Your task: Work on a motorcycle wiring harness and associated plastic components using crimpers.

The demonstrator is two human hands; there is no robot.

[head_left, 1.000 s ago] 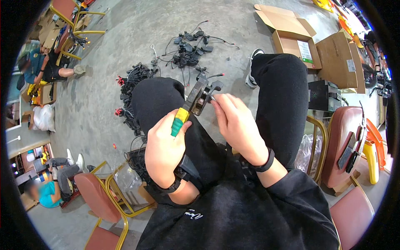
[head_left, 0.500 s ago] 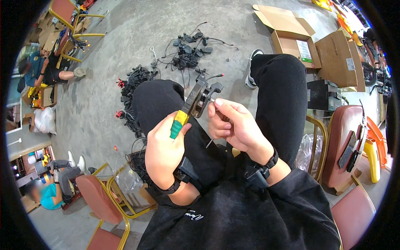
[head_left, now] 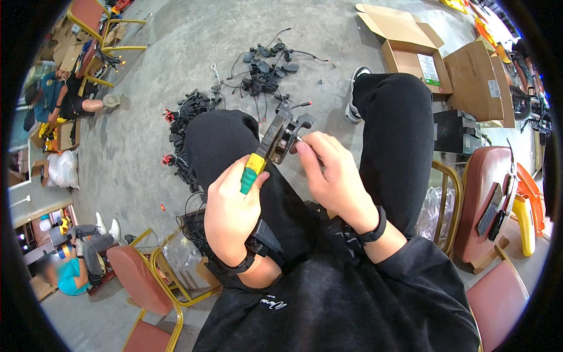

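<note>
My left hand (head_left: 231,205) is closed around the green-and-yellow grip (head_left: 252,173) of a tool or lever with a dark ribbed upper part. At its upper end sits a black clamp-shaped fitting (head_left: 286,141), close against the ribbed part. A short cable with a red tip (head_left: 305,104) shows just above it. My right hand (head_left: 334,173) has thumb and forefinger pinched at the fitting's right side, on a thin metal piece (head_left: 298,139), mostly hidden by the fingertips.
Black parts with cables (head_left: 267,70) lie heaped on the floor ahead; another pile with red tips (head_left: 190,111) lies beside my left knee. An open cardboard box (head_left: 410,58) stands at far right. Chairs (head_left: 489,199) flank me. Two people sit at far left.
My right hand has turned, with its fingers now extended toward the fitting instead of curled. A thin rod end below that hand no longer shows. The left hand has barely moved.
</note>
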